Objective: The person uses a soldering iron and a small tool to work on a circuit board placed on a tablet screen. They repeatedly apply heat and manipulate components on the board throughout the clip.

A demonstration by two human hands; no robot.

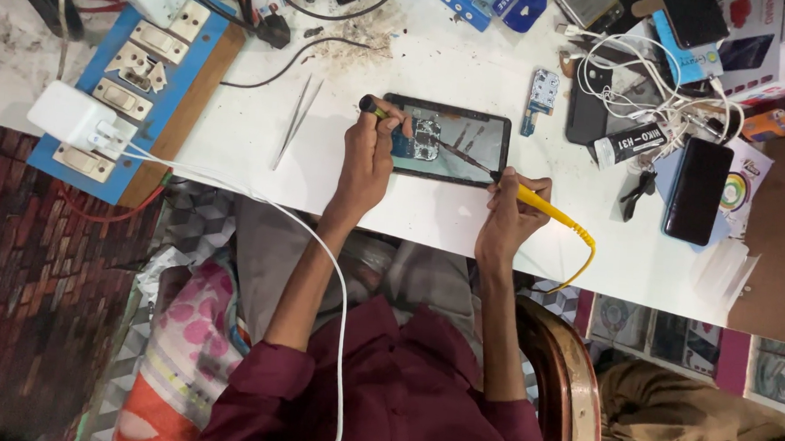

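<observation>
- White worktable (454, 72), cluttered along its far edge with cables, phones and boxes.
- Near its front edge lies a dark tablet (447, 140), a small circuit board (425, 140) resting on its glass.
- Left hand (367, 157) grips a dark-handled tool (371, 108), steadying the board.
- Right hand (511, 211) pinches a yellow-handled probe (550, 209), tip angled toward the board.
- Board detail is too small to read, and fingers hide the left tool's tip.
</observation>
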